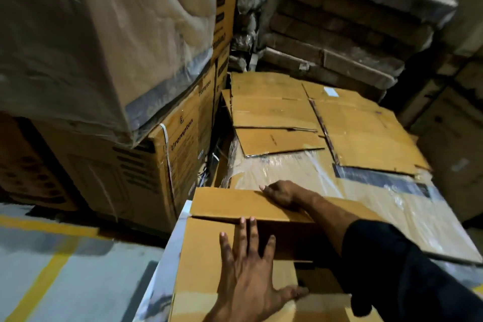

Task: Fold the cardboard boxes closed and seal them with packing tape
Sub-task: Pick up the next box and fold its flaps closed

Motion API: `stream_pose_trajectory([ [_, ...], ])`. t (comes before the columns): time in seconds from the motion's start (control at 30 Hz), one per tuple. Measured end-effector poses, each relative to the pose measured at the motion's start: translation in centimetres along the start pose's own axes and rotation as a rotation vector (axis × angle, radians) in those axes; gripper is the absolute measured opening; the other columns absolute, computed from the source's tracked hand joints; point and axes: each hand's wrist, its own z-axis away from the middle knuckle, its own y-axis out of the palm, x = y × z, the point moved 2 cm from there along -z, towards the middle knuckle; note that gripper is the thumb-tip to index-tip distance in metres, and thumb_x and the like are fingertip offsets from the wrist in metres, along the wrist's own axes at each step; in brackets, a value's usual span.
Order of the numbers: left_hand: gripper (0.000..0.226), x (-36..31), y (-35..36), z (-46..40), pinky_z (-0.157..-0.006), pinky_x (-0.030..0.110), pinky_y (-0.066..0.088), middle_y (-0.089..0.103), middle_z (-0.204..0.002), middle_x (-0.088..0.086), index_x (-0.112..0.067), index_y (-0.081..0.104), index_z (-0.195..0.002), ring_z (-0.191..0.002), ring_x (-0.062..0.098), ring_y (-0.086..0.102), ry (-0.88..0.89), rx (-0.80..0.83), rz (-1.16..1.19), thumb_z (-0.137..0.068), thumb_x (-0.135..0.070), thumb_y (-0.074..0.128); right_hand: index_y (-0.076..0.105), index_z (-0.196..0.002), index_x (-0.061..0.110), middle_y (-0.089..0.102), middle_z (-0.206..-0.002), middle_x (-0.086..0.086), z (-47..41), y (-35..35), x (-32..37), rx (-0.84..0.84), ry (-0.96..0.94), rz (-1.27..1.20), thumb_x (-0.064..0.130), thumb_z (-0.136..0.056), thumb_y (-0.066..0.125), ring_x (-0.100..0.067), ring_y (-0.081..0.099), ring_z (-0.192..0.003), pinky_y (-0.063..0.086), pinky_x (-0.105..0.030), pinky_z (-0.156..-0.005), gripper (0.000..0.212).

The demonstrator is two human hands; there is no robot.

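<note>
Far left there's a big stack of printed cartons [180, 144], one with a white strap around it, and a plastic-wrapped load [86, 34] sitting on top of them. Down at the near left you can see the grey floor [52, 264] with yellow lines painted on it.

The cardboard box [209, 256] being worked on is right at the near centre, plain brown on top with a white side facing left. Its top flaps are partly folded in: the far flap [227, 204] lies down across the opening, and the left flap sits flat under it, with a dark gap showing where the box isn't closed up on the right side. No tape visible on the top seam.

The left hand [248, 272] is spread wide, fingers straight, pressing flat on the left flap with fingertips reaching the edge of the far flap. The right hand [281, 195], in a dark sleeve [397, 264], reaches across and lies flat on the far flap near its far edge, fingers fairly straight, holding nothing.

Just beyond the box is a pile of flattened cardboard sheets [339, 123] on a plastic-wrapped bundle [282, 167]. Far right, dim stacked bundles [339, 34].
</note>
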Motion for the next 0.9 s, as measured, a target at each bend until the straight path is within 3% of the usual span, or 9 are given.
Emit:
stream_pose_trajectory([
  [0.13, 0.118, -0.2, -1.1, 0.5, -0.107, 0.073, -0.03, -0.044, -0.158, 0.016, -0.033, -0.009, -0.166, -0.143, 0.039, -0.048, -0.013, 0.025, -0.055, -0.077, -0.101, 0.029, 0.065, -0.129, 0.027, 0.07, -0.126, -0.008, 1.3, -2.2, 0.2, -0.093, -0.048, 0.078, 0.081, -0.094, 0.026, -0.029, 0.063, -0.109, 0.051, -0.04, -0.095, 0.075],
  [0.23, 0.113, -0.5, -1.9, 1.1, -0.106, 0.075, -0.031, -0.037, -0.16, 0.014, -0.031, -0.002, -0.167, -0.147, 0.041, -0.043, 0.016, -0.047, -0.052, -0.081, -0.097, 0.03, 0.06, -0.135, 0.032, 0.07, -0.128, -0.003, 4.4, -5.6, 1.3, -0.268, -0.12, 0.17, 0.077, -0.096, 0.025, -0.029, 0.064, -0.116, 0.052, -0.045, -0.097, 0.069],
  [0.27, 0.108, -0.5, -2.0, 1.1, -0.108, 0.076, -0.027, -0.026, -0.165, 0.016, -0.032, 0.009, -0.167, -0.151, 0.042, -0.036, 0.055, -0.115, -0.057, -0.082, -0.095, 0.031, 0.059, -0.136, 0.033, 0.07, -0.128, -0.002, 6.1, -6.6, 1.4, -0.336, -0.149, 0.182, 0.074, -0.099, 0.027, -0.028, 0.064, -0.117, 0.051, -0.045, -0.097, 0.064],
  [0.37, 0.082, 0.0, -1.8, 1.7, -0.112, 0.071, 0.014, 0.043, -0.163, 0.014, -0.034, 0.062, -0.141, -0.158, 0.034, 0.011, 0.146, -0.331, -0.089, -0.086, -0.091, 0.038, 0.05, -0.144, 0.036, 0.066, -0.132, 0.004, 11.3, -7.6, 1.0, -0.484, -0.27, 0.261, 0.056, -0.105, 0.037, -0.023, 0.061, -0.12, 0.046, -0.045, -0.101, 0.045],
  [0.47, 0.062, -0.5, -1.7, 2.7, -0.117, 0.059, 0.028, 0.044, -0.164, 0.003, -0.034, 0.061, -0.138, -0.159, 0.026, 0.023, 0.23, -0.564, 0.021, -0.096, -0.077, 0.047, 0.037, -0.155, 0.037, 0.061, -0.137, 0.009, 16.8, -5.9, -0.3, -0.545, -0.363, 0.313, 0.047, -0.104, 0.047, -0.016, 0.057, -0.123, 0.042, -0.046, -0.108, 0.052],
  [0.6, 0.045, -3.2, -3.0, 6.7, -0.12, 0.056, 0.038, 0.044, -0.162, 0.012, -0.016, 0.071, -0.134, -0.152, 0.03, 0.04, 0.346, -0.966, 0.15, -0.096, -0.039, 0.073, 0.047, -0.15, 0.031, 0.064, -0.138, 0.007, 23.7, 0.0, -2.3, -0.628, -0.501, 0.271, 0.049, -0.102, 0.05, -0.016, 0.062, -0.118, 0.05, -0.041, -0.105, 0.051],
  [0.67, 0.049, -3.8, -2.5, 7.9, -0.121, 0.057, 0.034, 0.038, -0.166, 0.011, -0.018, 0.068, -0.138, -0.154, 0.03, 0.036, 0.295, -0.939, 0.143, -0.094, -0.04, 0.073, 0.052, -0.145, 0.031, 0.063, -0.14, 0.008, 25.8, 3.1, -3.7, -0.636, -0.541, 0.223, 0.048, -0.1, 0.052, -0.015, 0.06, -0.122, 0.051, -0.038, -0.103, 0.048],
  [0.77, 0.069, -4.3, 0.0, 7.8, -0.125, 0.058, 0.021, 0.019, -0.175, 0.004, -0.026, 0.051, -0.154, -0.161, 0.025, 0.017, 0.129, -0.702, 0.043, -0.098, -0.065, 0.055, 0.053, -0.145, 0.034, 0.056, -0.15, 0.01, 27.2, 6.2, -7.2, -0.559, -0.489, 0.154, 0.057, -0.103, 0.046, -0.016, 0.049, -0.14, 0.045, -0.043, -0.113, 0.049],
  [0.9, 0.085, -5.3, 2.9, 6.7, -0.12, 0.066, 0.011, 0.034, -0.169, -0.001, -0.027, 0.048, -0.157, -0.159, 0.027, 0.021, 0.009, -0.372, -0.12, -0.097, -0.085, 0.031, 0.051, -0.148, 0.037, 0.044, -0.16, 0.006, 27.1, 6.7, -12.9, -0.494, -0.282, 0.236, 0.073, -0.101, 0.027, -0.026, 0.034, -0.153, 0.033, -0.056, -0.118, 0.064],
])
